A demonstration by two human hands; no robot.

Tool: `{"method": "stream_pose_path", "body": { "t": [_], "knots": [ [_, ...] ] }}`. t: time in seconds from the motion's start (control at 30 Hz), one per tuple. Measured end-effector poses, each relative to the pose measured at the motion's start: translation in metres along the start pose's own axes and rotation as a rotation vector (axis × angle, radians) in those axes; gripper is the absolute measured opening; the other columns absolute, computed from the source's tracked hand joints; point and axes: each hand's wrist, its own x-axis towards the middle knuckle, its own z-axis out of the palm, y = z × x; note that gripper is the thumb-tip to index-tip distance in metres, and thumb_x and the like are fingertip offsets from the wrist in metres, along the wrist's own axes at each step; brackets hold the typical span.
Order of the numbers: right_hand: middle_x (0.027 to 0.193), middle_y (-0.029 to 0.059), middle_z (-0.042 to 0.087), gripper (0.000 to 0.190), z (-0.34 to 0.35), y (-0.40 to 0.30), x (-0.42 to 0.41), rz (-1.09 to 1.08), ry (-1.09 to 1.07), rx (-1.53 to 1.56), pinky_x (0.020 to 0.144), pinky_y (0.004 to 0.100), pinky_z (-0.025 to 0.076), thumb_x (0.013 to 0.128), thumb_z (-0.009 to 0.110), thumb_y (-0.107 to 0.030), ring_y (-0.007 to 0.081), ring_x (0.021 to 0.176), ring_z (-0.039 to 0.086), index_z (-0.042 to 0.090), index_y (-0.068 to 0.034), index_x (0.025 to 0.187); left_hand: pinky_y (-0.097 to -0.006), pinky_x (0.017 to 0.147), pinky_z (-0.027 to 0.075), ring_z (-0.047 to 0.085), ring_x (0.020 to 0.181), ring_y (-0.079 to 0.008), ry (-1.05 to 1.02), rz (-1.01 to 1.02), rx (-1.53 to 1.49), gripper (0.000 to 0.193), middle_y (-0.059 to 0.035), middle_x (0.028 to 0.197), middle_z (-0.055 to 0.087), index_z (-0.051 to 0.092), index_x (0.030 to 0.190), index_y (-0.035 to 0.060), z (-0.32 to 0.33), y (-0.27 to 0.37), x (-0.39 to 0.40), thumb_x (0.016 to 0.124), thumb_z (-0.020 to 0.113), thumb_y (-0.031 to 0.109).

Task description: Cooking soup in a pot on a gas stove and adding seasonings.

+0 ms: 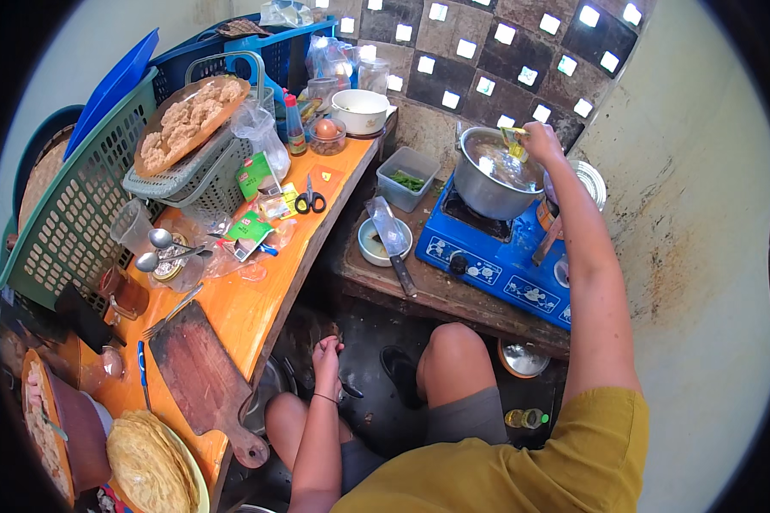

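Observation:
My right hand [541, 144] is raised at the rim of an aluminium pot [497, 192], gripping a small yellow packet [515, 142] over the liquid in it. The pot stands on a blue gas stove [481, 247]. Low between the table and my knees, my left hand [327, 356] is closed around something; a dark spoon-like end [351, 390] shows below it, perhaps part of the same utensil. Left of the stove, a cleaver [388, 234] lies across a white bowl [371, 251], beside a plastic container of chopped greens [408, 179].
The orange table [308, 237] at left bears a wooden cutting board [199, 372], scissors [310, 200], spoons [160, 238], opened packets [250, 227], a basket [212, 173] under a plate of ground-meat-like pieces [192, 118], and stacked flat wrappers [151, 462]. An oil bottle [525, 419] lies on the floor.

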Motion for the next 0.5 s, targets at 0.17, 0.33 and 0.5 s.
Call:
{"method": "stream_pose_path", "body": {
  "t": [0.17,0.33,0.5],
  "knots": [
    [0.106,0.0178,0.069,0.029,-0.002,-0.006,-0.008,0.018,-0.025,-0.002,0.09,0.0436,0.051,0.077,0.074,-0.012,0.0347,0.104,0.065,0.072,-0.01,0.106,-0.0205,0.043,0.023,0.04,0.051,-0.003,0.007,0.003,0.002,0.017,0.0057,0.076,0.063,0.063,0.104,0.0165,0.0,0.003,-0.003,0.094,0.059,0.03],
    [0.108,0.0157,0.07,0.023,-0.019,-0.024,-0.013,0.068,-0.107,-0.104,0.089,0.0436,0.052,0.08,0.072,-0.013,0.034,0.101,0.067,0.074,-0.012,0.103,-0.0207,0.043,0.023,0.039,0.051,-0.0033,0.005,0.012,0.009,0.018,0.0058,0.076,0.063,0.063,0.104,0.0163,-0.002,0.0,-0.001,0.093,0.059,0.029],
    [0.108,0.017,0.069,0.023,-0.013,-0.011,-0.002,0.052,-0.093,-0.138,0.089,0.0437,0.053,0.079,0.075,-0.017,0.0343,0.101,0.067,0.074,-0.013,0.101,-0.0206,0.043,0.023,0.039,0.051,-0.0032,-0.001,0.011,0.019,0.018,0.0061,0.077,0.063,0.064,0.105,0.016,0.001,0.002,-0.001,0.093,0.059,0.029]
  ]
}}
